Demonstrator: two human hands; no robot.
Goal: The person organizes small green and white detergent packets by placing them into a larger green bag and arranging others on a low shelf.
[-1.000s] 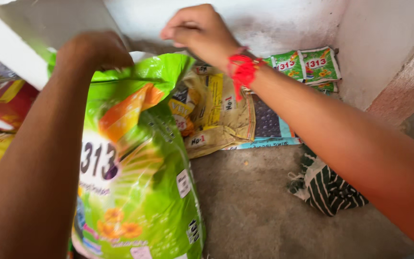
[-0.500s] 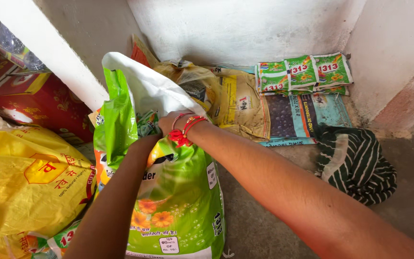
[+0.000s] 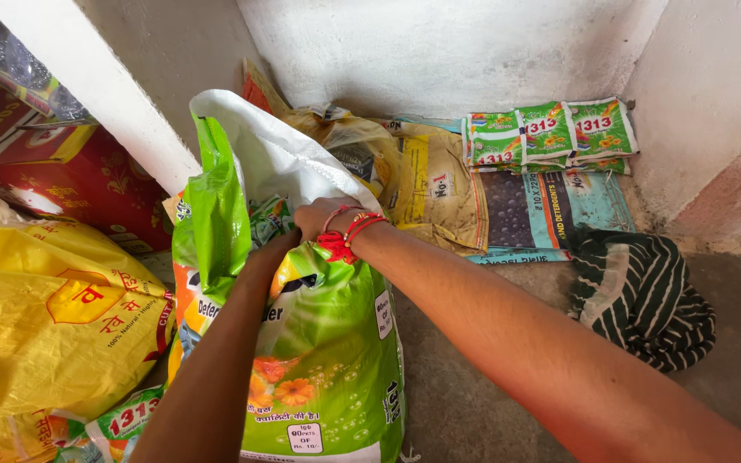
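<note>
A big green plastic sack (image 3: 319,343) printed with orange flowers stands open on the floor, its white inner lining pulled up at the back. Both my hands reach down into its mouth. My right hand (image 3: 317,216), with red threads around the wrist, is in to the knuckles; its fingers are hidden. My left hand (image 3: 274,249) is almost wholly inside the sack, only the wrist showing. Small green sachets (image 3: 266,219) show inside the opening. What either hand holds is hidden.
A yellow sack (image 3: 45,317) lies at the left, beside a red carton (image 3: 79,176). Green sachet strips (image 3: 551,129) rest on flattened printed bags (image 3: 439,184) against the white wall. A striped dark cloth (image 3: 645,291) lies on the concrete floor at right.
A second ago both hands held the sack's top edge; they have since gone down into its mouth. My view has pulled back and tilted, showing more of the yellow sack and wall.
</note>
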